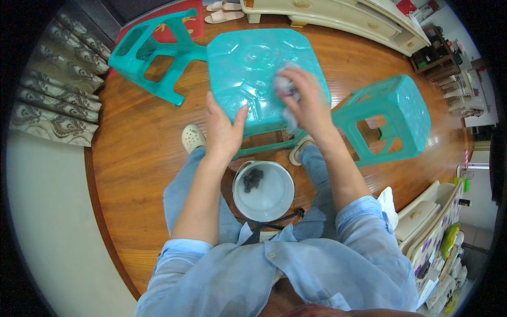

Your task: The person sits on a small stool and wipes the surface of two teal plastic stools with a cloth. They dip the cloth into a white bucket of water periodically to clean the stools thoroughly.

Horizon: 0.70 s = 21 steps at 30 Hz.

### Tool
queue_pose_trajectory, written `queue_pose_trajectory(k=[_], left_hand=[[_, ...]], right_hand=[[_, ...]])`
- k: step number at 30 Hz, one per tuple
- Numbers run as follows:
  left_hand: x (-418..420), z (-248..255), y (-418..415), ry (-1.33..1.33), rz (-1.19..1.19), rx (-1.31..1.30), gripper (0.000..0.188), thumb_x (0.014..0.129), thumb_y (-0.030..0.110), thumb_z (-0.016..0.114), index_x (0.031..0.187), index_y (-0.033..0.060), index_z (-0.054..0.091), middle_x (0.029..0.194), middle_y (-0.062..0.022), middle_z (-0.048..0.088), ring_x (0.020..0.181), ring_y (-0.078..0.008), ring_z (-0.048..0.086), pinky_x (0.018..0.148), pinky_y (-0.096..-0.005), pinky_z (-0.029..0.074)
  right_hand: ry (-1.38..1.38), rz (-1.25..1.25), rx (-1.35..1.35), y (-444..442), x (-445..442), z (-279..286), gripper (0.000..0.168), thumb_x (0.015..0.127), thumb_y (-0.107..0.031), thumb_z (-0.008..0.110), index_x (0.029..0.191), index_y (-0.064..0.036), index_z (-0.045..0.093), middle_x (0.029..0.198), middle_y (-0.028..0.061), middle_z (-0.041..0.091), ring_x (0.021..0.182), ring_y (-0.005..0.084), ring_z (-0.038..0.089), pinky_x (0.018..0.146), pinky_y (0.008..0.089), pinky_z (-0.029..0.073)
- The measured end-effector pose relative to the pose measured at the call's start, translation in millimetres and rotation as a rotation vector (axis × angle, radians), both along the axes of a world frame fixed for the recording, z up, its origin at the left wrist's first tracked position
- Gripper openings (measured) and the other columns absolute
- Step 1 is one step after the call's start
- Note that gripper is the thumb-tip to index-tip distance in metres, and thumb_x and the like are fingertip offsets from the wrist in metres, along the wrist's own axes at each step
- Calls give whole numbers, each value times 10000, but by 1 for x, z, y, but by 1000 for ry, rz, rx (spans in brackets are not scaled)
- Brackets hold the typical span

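Observation:
A teal plastic stool [229,51] stands upright before me, its square seat glossy and wet-looking. My left hand [225,130] grips the near left edge of that seat, thumb on top. In my right hand [305,97] is a bunched pale cloth [286,85], pressed to the right part of the seat and blurred. One end of the cloth hangs over the front edge. Between my legs is a white bucket [273,194] with a wire handle, holding whitish water and a dark scouring ball [253,179].
Another teal stool [166,49] lies tipped over at the left, against the middle one. A third teal stool [404,115] is at the right. Pale slippers [224,16] and a cream cabinet [317,11] lie beyond. A patterned curtain [59,87] hangs left, and a cluttered table [431,241] is at lower right.

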<state>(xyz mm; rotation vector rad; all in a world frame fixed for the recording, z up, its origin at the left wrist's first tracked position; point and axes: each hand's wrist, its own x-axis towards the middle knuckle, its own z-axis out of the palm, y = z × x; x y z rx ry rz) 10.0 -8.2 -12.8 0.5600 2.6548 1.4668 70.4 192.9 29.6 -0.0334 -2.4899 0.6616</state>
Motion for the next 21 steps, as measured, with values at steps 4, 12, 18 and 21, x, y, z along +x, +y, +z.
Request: queue_pose_trajectory(k=[4,12,18,21], left_hand=[[2,4,2,-16,-7,32,842,918,294,606,1412,-167,103,1372,-366,349,1250,-439,430,1056,-432,354],[-1,0,-2,9,-21,-3,774,943,261,562,1413,-164,118,1366,-373,344,1250,-454,423,1052,-446,353],[-2,1,-3,-10,-7,-22,741,952,248,540,1420,-151,127,1363,-365,349,1252,-453,419,1052,-451,351],[3,8,1,-1,5,-45,735,954,244,533,1421,-151,124,1369,-364,345,1260,-456,410,1059,-450,346]], right_hand=[[65,-133,103,14,0,-6,406,750,-94,711,1141,-89,601,1213,136,580,1136,339,533,967,417,444],[-39,304,-24,-43,9,2,437,711,-49,710,1132,-91,602,1209,138,564,1166,352,509,985,431,441],[-94,202,-116,-19,7,6,421,756,-80,721,1160,-105,605,1271,136,569,1166,349,529,985,409,435],[26,-14,10,7,0,-1,431,737,-87,719,1150,-110,597,1255,117,577,1131,346,542,958,412,459]])
